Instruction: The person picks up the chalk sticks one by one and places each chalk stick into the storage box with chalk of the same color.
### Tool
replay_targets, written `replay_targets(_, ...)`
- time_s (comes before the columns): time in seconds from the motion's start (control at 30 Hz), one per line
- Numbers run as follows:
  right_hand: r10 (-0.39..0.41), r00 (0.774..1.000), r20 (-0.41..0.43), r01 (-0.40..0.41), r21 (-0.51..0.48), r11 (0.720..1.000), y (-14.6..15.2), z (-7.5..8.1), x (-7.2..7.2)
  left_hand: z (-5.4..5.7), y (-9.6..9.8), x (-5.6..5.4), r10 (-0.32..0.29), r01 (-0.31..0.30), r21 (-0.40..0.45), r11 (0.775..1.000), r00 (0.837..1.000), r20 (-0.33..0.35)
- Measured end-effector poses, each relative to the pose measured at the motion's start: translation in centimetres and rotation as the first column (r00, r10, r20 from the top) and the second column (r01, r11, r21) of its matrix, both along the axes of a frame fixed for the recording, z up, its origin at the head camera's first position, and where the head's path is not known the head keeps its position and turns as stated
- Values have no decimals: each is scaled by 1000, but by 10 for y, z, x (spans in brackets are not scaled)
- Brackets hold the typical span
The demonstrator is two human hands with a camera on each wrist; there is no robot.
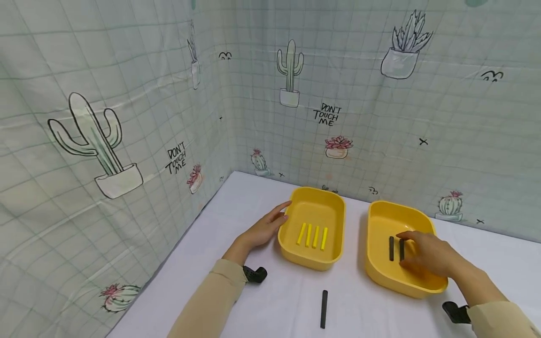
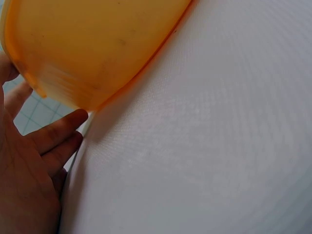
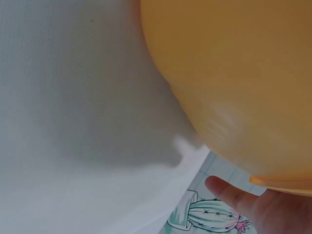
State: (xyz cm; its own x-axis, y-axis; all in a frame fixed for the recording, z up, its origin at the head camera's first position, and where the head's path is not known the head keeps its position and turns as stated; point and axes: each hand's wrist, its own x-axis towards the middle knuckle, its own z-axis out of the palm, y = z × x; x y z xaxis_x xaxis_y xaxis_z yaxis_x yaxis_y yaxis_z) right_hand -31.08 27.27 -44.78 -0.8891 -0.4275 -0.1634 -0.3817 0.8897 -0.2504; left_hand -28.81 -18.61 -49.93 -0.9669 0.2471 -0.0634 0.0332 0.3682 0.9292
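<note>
My left hand (image 1: 264, 228) rests against the left side of a yellow bin (image 1: 313, 195), its fingers fairly straight along the rim. Several bright yellow sticks (image 1: 316, 237) lie side by side in that bin. My right hand (image 1: 431, 253) reaches into a second yellow bin (image 1: 397, 208) to the right. There it pinches a short black stick (image 1: 402, 250) lengthwise, index finger at the far end and thumb at the near end. Parallel to it, just left, lies another black stick (image 1: 391, 249). The right wrist view shows one extended finger (image 3: 219, 187) outside the bin wall; the stick is hidden there.
A third black stick (image 1: 323, 309) lies on the white tablecloth (image 1: 287, 300) in front of the bins. Behind and to the left hangs a cactus-print curtain (image 1: 359, 117). A narrow strip of table separates the two bins.
</note>
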Motion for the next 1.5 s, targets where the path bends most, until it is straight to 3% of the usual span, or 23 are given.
replay_targets(0.4,9,998,-54,-9,-9,1000,2,6,7,-1,-1,0,10,-10,-27,1000,1000,5)
replay_targets(0.73,4,977,-213,-9,-25,1000,-8,26,38,1,2,-1,5,-4,-40,999,1000,21)
replay_targets(0.83,21,960,-278,-46,-82,996,-20,32,51,-2,2,-2,11,-10,-46,999,1000,23)
replay_targets(1.0,70,903,-424,-147,-152,977,-44,38,72,-4,-2,-2,23,-22,-48,999,1000,17)
replay_targets(1.13,75,867,-492,-177,-164,971,-59,43,94,-3,2,-3,5,-4,-47,999,1000,16)
replay_targets(1.2,73,876,-477,-168,-159,973,-68,45,106,-2,3,-3,-1,2,-49,999,1000,16)
replay_targets(1.27,68,898,-434,-145,-148,978,-79,47,117,-2,3,-3,-5,6,-51,999,1000,16)
replay_targets(1.37,60,945,-321,-101,-111,989,-97,49,130,-1,2,-3,-2,3,-46,999,1000,17)
replay_targets(1.5,75,976,-205,-89,-63,994,-116,46,141,-1,-1,-3,14,-13,-37,999,1000,22)
